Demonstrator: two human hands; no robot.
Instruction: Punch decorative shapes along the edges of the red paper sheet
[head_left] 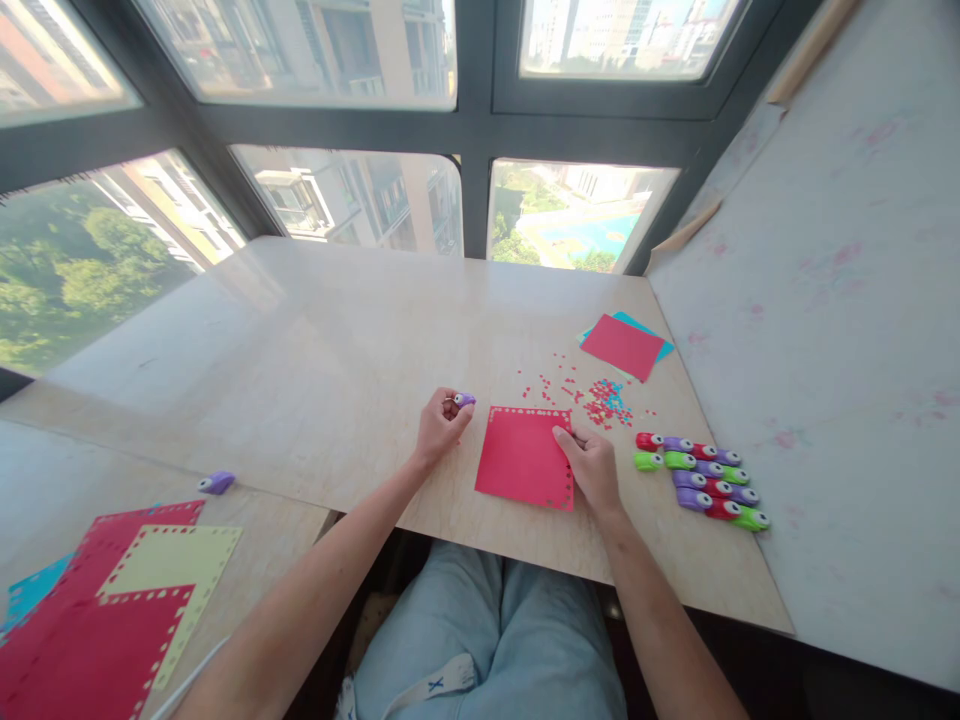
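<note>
A small purple craft punch (pixel 464 399) is held in my left hand (pixel 441 428), just off the top left corner of a red sheet of paper (pixel 523 455). Punched holes run along the sheet's top edge and down its right edge; its left side looks whole. My right hand (pixel 591 462) grips the sheet by its right edge, thumb on top and fingers underneath. Beyond the sheet lie scattered red and blue paper bits (pixel 609 402).
Several purple, red and green punches (pixel 705 478) stand in rows at the right, beside the wall. Red and blue sheets (pixel 624 346) are stacked behind the paper bits. On the left lie another purple punch (pixel 217 483) and hole-edged sheets (pixel 176 562). Windows border the table (pixel 337 330).
</note>
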